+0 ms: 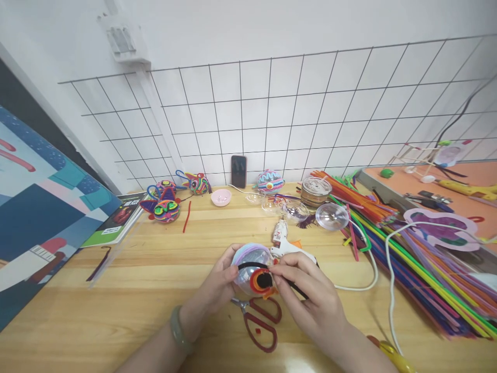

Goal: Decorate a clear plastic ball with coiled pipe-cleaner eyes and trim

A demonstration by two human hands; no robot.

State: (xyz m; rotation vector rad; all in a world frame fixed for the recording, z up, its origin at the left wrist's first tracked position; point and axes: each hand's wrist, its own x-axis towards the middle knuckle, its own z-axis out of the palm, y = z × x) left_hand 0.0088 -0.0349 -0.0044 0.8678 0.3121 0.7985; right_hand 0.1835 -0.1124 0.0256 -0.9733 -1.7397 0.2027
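The clear ball (257,256) is held just off to the person's left of the pinching fingertips, above the wooden table (155,316), with a pastel band around its far edge. It is cupped by the left hand (219,280), whose thumb is pressed against the near left side while the other fingers are wrapped behind; how firmly it is squeezed cannot be told. A black fuzzy stem (254,264) is gripped between the thumb and forefinger of the right hand (310,285), which are closed to a narrow pinch at the right side of the ball. The stem's long axis is laid mostly from left to right, bowed in a shallow arc over the far side of the round eye (264,280); its left end is met near the left thumb, and its loose tail is slanted down and to the right beneath the right fingers. Alignment is judged to turn on this arc: the curve and the eye are set close together, and the eye is placed nearer the right fingertips than the left thumb. Whether the stem is already fastened anywhere cannot be told. The red-handled scissors (248,312) are left lying just on the near side of the ball, and the white glue gun (287,248) is partly hidden behind the right hand.
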